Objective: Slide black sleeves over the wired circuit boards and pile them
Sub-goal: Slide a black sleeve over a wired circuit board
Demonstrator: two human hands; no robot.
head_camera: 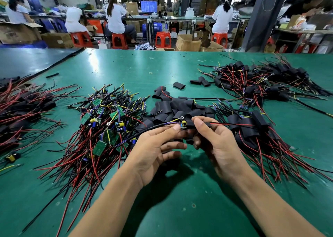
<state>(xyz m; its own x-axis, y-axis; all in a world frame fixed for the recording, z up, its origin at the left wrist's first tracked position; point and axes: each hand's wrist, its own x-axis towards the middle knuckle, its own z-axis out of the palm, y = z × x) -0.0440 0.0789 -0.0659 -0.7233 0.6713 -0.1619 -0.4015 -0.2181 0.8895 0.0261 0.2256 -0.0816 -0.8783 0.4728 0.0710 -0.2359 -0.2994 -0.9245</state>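
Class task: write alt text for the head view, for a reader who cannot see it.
Over a green table, the left hand pinches a wired circuit board; the right hand holds a black sleeve against it. Bare boards lie left, loose sleeves ahead, sleeved boards right.

Factory floor for electronics assembly, plainly. Long green workbench [126,65] heaped with wired circuit boards [106,121], loose black sleeves [173,108] and tangled bundles of red and black wire [27,106]. Beyond it, rows of further benches [173,18] with workers in white tops [115,18] seated on orange plastic stools [163,39]. Open cardboard boxes [187,42] and blue crates [155,28] on the floor, a lit screen [148,6] at the back, a dark pillar [259,16] in a wide open hall.
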